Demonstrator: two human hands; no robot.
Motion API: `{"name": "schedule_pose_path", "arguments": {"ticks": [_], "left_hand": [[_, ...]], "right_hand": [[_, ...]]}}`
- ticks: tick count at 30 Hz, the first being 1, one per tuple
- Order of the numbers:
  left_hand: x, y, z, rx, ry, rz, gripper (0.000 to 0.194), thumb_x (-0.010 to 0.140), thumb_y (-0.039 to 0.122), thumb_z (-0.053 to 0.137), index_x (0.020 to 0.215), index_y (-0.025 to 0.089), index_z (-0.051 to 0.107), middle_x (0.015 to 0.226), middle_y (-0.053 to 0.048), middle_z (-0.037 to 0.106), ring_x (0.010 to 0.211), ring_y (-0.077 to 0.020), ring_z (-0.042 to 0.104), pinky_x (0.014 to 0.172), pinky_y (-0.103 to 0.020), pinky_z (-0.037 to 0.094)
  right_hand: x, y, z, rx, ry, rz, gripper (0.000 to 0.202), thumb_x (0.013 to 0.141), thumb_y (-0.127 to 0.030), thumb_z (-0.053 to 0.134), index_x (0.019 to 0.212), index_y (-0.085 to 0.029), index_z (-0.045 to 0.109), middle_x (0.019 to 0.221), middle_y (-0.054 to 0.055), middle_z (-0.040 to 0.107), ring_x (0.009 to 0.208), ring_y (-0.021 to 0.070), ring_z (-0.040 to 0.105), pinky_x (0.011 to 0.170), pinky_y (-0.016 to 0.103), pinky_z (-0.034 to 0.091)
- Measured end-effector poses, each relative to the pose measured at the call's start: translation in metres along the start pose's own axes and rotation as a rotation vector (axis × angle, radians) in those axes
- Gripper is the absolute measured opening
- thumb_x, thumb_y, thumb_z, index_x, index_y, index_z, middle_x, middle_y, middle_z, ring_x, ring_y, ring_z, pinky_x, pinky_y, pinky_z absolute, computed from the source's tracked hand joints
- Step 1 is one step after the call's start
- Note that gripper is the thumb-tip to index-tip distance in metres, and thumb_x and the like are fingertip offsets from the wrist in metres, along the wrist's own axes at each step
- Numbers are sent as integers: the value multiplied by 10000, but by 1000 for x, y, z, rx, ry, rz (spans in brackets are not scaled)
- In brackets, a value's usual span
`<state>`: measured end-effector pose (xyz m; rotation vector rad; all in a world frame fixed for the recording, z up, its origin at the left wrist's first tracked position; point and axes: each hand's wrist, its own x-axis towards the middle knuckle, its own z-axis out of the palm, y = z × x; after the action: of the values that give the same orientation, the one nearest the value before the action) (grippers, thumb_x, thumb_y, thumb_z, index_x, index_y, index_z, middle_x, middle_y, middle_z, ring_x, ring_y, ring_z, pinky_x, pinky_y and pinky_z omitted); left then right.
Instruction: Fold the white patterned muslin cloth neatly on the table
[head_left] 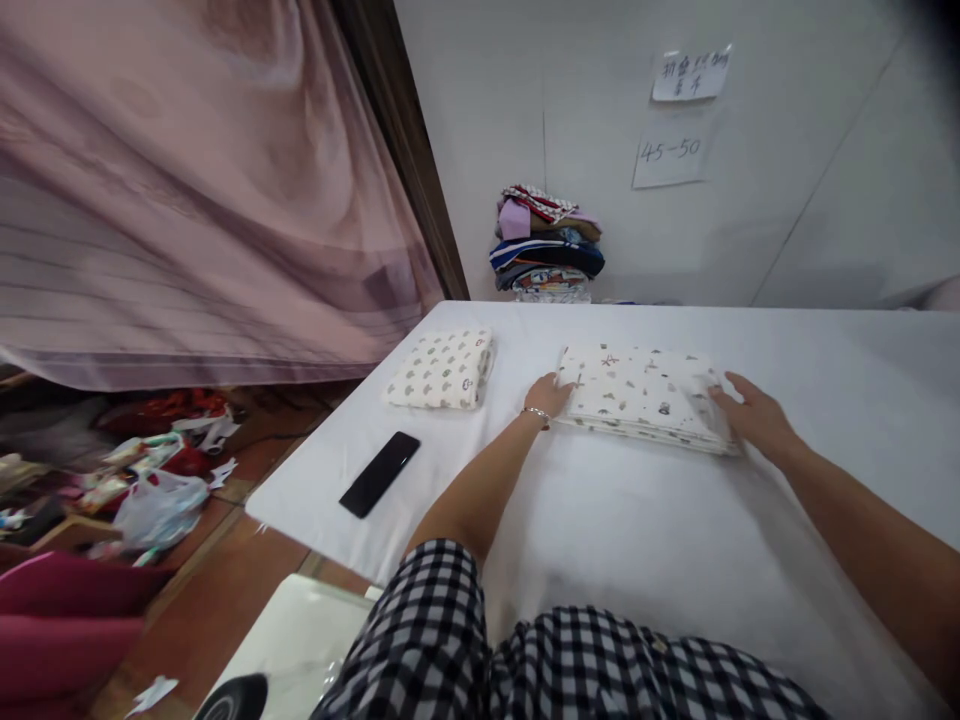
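Note:
A white folded cloth (637,390) with small scattered prints lies in several layers on the white table. At its left end is my left hand (549,396), a bracelet on the wrist, with the fingertips closed on the edge. My right hand (754,415) holds the opposite end, fingers against the cloth and partly hidden under it. Left of my left hand lies a smaller folded cloth (441,370) with grey-green prints. A black phone (380,474) rests nearer the table's left edge.
A pile of folded fabrics (547,245) stands against the wall behind the white table (585,540). Pink curtain (225,180) hangs at left. Plastic bags (161,505) and clutter lie on the floor, and a white appliance-like object (300,640) stands below the table's edge.

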<state>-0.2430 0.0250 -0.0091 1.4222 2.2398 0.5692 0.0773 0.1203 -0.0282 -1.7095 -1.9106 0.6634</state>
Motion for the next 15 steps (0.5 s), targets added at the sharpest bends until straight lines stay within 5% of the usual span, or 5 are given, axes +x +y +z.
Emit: {"name": "schedule_pose_path", "arguments": {"ticks": [5, 9, 15], "left_hand": [[-11, -3, -1, 12, -11, -113, 542, 827, 494, 501, 1253, 159, 501, 1270, -116, 576, 1135, -242, 557, 914, -306, 459], [-1, 7, -3, 23, -86, -213, 553, 770, 494, 576, 1188, 134, 547, 1207, -150, 609, 1066, -260, 602, 796, -291, 498], [11, 8, -6, 107, -130, -179, 509, 767, 516, 583, 1144, 176, 602, 1132, -130, 655, 1060, -273, 611, 825, -318, 494]], "right_hand": [[-10, 21, -7, 231, -95, 228, 787, 769, -431, 612, 1433, -117, 334, 1239, 194, 574, 903, 263, 633, 755, 339, 518], [-12, 8, -12, 138, -180, 261, 912, 718, -422, 674, 1469, -128, 250, 1172, 218, 593, 745, 238, 631, 597, 336, 523], [-12, -13, -14, 38, -252, 305, 982, 653, -470, 709, 1461, -125, 272, 1238, 261, 533, 696, 253, 635, 485, 357, 525]]}}
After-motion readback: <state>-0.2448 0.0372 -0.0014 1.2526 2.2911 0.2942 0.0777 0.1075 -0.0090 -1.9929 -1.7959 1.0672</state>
